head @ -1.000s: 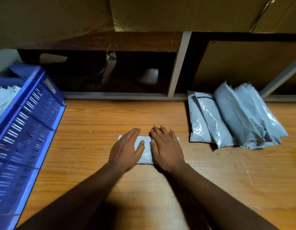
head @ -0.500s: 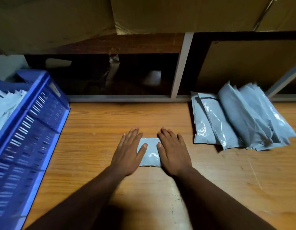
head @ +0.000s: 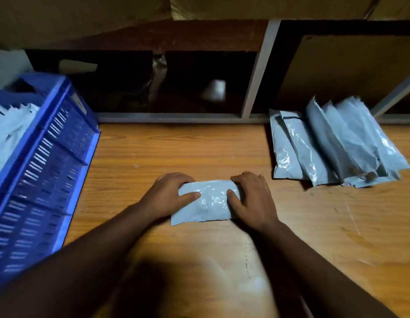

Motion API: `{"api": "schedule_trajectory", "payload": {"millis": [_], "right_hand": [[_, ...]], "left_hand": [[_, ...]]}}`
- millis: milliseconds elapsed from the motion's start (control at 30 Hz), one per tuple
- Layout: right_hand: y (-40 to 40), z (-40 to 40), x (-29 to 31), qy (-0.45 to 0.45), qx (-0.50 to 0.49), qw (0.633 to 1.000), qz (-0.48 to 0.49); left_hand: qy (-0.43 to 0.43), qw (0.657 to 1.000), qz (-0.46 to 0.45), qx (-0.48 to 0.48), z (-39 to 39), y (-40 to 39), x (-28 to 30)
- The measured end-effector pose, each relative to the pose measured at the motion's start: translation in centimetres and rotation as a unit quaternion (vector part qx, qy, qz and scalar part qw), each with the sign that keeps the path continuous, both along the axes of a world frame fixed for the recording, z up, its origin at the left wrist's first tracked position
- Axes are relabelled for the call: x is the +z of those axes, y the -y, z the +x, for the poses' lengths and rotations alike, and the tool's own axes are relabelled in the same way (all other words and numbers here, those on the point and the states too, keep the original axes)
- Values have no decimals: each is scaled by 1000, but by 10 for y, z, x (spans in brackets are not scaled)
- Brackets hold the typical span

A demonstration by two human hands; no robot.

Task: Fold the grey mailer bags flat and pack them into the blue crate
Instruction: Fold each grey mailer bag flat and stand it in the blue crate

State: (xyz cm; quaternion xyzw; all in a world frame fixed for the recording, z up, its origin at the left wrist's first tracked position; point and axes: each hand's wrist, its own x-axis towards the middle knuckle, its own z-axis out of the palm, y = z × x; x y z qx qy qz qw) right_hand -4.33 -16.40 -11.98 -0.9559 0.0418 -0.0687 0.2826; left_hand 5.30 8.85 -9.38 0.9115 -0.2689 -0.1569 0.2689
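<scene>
A wooden table (head: 222, 145) with straight orange-brown grain fills most of the view, its surface lightly scratched toward the right. Behind it runs a dark shelving unit (head: 259, 72) with pale metal uprights and brown cardboard panels above and to the right. On the left stands the blue crate (head: 45, 171), rigid plastic with slotted, ribbed walls, already holding pale grey bags (head: 8, 131) inside. At the far right of the table, against the shelf, a loose pile of grey mailer bags (head: 334, 145) lies fanned and overlapping, glossy and crinkled. Nothing lies between the crate and the hands. In the middle of the table sits the folded mailer bag (head: 208, 203), a shiny, wrinkled grey rectangle. The left hand (head: 167, 196) grips its left end, fingers curled over the far edge and thumb pressed on top. The right hand (head: 252, 193) holds the right end the same way, fingers curled over the far edge, thumb on top.
</scene>
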Motion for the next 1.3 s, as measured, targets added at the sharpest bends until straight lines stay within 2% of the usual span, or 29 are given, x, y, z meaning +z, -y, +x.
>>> {"api": "schedule_trajectory", "payload": {"millis": [100, 167, 267, 367, 533, 667, 800, 900, 1000, 1133, 1200, 1300], "right_hand": [[-15, 2, 22, 18, 35, 999, -11], [-30, 9, 45, 28, 79, 996, -16], [-63, 29, 90, 94, 110, 989, -19], [-110, 48, 140, 187, 133, 973, -33], [-205, 76, 214, 274, 183, 942, -70], [-286, 104, 234, 286, 265, 916, -93], [-357, 132, 235, 257, 374, 884, -113], [-407, 150, 226, 229, 434, 858, -152], [-453, 163, 205, 195, 459, 845, -192], [-502, 170, 173, 151, 420, 855, -265], [-521, 171, 159, 110, 435, 862, -235], [-543, 171, 141, 113, 486, 852, -159]], "left_hand": [[-6, 998, 44, -49, 6, -17, 40], [40, 994, 72, -76, 11, -37, 67], [141, 984, 44, -96, 17, -81, 114], [201, 978, -7, -61, 18, -138, 163], [164, 986, -30, 0, 12, -245, 227], [110, 994, 18, 17, 6, -320, 253], [32, 995, 77, 50, 2, -383, 245], [12, 990, 123, 66, -5, -420, 221], [26, 976, 205, 65, -11, -443, 199], [20, 973, 199, 114, -19, -457, 172], [13, 968, 213, 132, -22, -461, 158], [-10, 961, 240, 139, -25, -461, 144]]}}
